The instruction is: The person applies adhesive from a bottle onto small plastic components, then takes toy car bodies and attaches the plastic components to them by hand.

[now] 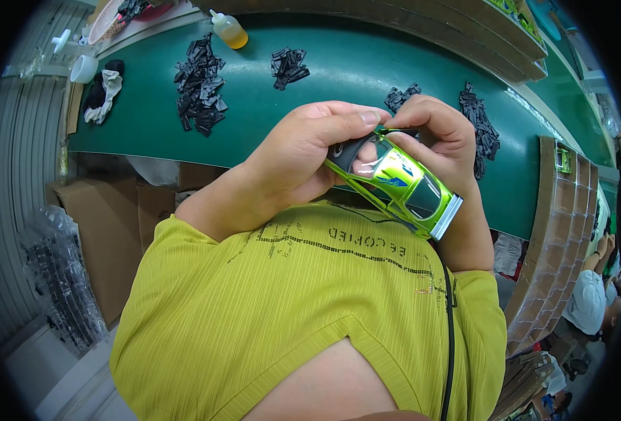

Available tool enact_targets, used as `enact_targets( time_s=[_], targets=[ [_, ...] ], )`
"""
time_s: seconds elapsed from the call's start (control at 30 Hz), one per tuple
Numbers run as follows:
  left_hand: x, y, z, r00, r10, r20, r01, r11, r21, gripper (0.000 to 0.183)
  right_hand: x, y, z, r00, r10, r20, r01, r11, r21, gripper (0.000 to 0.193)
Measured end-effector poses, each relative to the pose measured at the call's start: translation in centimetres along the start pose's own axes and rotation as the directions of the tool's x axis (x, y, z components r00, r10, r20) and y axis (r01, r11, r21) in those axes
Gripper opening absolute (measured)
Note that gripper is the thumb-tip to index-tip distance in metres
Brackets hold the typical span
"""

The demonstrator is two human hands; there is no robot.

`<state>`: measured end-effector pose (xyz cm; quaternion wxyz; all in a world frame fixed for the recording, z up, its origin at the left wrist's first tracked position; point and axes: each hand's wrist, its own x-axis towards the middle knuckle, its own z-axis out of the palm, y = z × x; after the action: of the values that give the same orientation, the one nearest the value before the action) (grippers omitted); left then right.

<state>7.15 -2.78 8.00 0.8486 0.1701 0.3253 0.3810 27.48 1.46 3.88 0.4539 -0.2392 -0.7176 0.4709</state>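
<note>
A shiny lime-green toy car body (399, 175) with blue markings and a silver rear wing is held up in front of my chest, tilted down to the right. My left hand (310, 144) wraps round its dark front end, the thumb on top; a fingertip shows through the windshield opening. At the car's upper side, my right hand (437, 133) has thumb and forefinger pinched together by the edge. Whether a small part sits in that pinch is hidden. Loose black plastic parts lie on the green table beyond, in a small pile (401, 97) behind my right hand.
More black parts form a long pile (199, 84) at left, a small pile (288, 67) in the middle and another pile (479, 126) at right. A bottle of yellow liquid (229, 29) stands at the back. A divided cardboard box (559, 231) is on the right, cartons (103, 238) at lower left.
</note>
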Motion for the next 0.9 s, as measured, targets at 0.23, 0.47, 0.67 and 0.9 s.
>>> enact_targets(
  time_s=[0.23, 0.47, 0.67, 0.9],
  targets=[
    [1.4, -0.7, -1.4, 1.000, 0.004, -0.004, -0.004, 0.999, -0.036, 0.032, 0.2, 1.4, -0.5, 0.999, 0.036, 0.012, -0.035, 0.995, -0.088, 0.007],
    [2.0, -0.4, -2.3, 0.939, 0.293, -0.181, -0.306, 0.951, -0.046, 0.028, 0.4, 2.9, -1.2, 0.807, 0.390, -0.444, -0.232, 0.900, 0.369, 0.014],
    [2.3, -0.6, -3.0, 0.852, 0.396, -0.343, -0.402, 0.914, 0.056, 0.025, -0.8, -1.5, 2.4, 0.942, -0.333, -0.033, 0.235, 0.728, -0.644, 0.019],
    [3.3, -0.7, -3.3, 0.778, 0.541, -0.320, -0.536, 0.837, 0.113, 0.019, -0.8, -0.2, 4.3, 0.952, -0.304, -0.026, 0.170, 0.598, -0.784, 0.021]
  ],
)
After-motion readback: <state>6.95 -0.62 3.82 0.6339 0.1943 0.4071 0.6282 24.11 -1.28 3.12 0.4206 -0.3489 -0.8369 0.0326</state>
